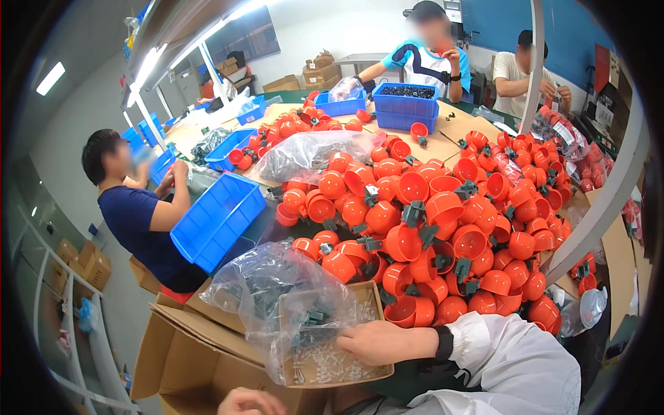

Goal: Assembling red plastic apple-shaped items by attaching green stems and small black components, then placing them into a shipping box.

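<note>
My right hand reaches into a shallow cardboard tray, its fingers bent down and drawn together. What they hold, if anything, is hidden. Small white plastic pieces lie scattered over the tray's bottom around the fingertips. A clear plastic bag with dark green plastic parts rests partly in the tray, beside that hand. My left hand is at the lower edge, partly cut off, with curled fingers; its grip is not visible. Red plastic cups with dark green clips are heaped beyond my right hand.
An open cardboard box stands below the tray. A blue bin leans left of the heap. A white post rises on the right. Farther off are blue bins of black parts and several co-workers around the table.
</note>
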A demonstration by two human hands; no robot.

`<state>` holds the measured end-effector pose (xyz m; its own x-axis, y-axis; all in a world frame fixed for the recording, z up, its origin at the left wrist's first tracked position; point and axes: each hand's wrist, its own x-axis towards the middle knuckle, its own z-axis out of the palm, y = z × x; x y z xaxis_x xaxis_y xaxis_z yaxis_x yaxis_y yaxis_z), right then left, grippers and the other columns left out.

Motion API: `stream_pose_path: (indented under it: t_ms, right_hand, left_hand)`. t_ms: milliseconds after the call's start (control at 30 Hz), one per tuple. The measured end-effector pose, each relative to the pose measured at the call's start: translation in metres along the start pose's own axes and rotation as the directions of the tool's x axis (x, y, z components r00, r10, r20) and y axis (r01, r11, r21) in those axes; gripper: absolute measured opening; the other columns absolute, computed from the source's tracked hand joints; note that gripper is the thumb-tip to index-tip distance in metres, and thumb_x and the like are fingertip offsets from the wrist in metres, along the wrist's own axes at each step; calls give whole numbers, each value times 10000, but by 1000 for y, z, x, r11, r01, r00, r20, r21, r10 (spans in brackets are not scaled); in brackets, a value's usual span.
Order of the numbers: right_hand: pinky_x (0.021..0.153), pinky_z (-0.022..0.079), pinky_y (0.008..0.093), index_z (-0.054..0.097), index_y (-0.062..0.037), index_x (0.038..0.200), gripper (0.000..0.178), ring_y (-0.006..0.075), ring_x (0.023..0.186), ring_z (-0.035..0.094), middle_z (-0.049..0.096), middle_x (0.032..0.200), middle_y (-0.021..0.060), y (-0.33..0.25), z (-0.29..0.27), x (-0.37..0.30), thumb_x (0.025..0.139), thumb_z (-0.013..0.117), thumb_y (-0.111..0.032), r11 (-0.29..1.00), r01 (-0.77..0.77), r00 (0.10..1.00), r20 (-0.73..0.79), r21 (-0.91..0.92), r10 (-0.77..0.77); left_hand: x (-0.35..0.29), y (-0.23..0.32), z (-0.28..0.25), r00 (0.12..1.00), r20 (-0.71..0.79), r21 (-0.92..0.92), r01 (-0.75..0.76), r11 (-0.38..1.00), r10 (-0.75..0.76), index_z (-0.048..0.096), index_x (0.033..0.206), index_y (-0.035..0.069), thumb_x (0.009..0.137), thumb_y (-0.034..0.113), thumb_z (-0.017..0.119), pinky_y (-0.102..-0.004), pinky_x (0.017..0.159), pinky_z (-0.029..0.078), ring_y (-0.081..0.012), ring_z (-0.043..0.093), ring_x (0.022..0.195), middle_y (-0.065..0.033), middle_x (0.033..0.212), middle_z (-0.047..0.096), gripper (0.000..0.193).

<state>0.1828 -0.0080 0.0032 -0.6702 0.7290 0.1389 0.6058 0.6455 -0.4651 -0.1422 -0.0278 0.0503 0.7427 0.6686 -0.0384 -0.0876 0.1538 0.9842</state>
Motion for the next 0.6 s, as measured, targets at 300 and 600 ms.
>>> stream_pose_path:
  t_ms: [300,600]
  right_hand:
    - [619,475,410,448,-56,941,179,301,789,583,524,873,115,-9,-13,6,797,534,-117,986,-104,994,40,127,99]
    - [644,483,394,499,-83,980,198,327,819,557,486,919,112,-11,-18,6,809,578,-143,946,-102,990,-63,308,128]
  left_hand:
    - [-136,-143,-168,640,-648,-212,371,904,-414,556,776,-66,763,100,492,-371,602,539,-317,630,654,-202,737,626,178]
    - [-173,-280,-241,9,-950,-120,912,393,-311,574,851,-16,772,192,546,-359,509,449,-255,591,559,-128,642,596,225]
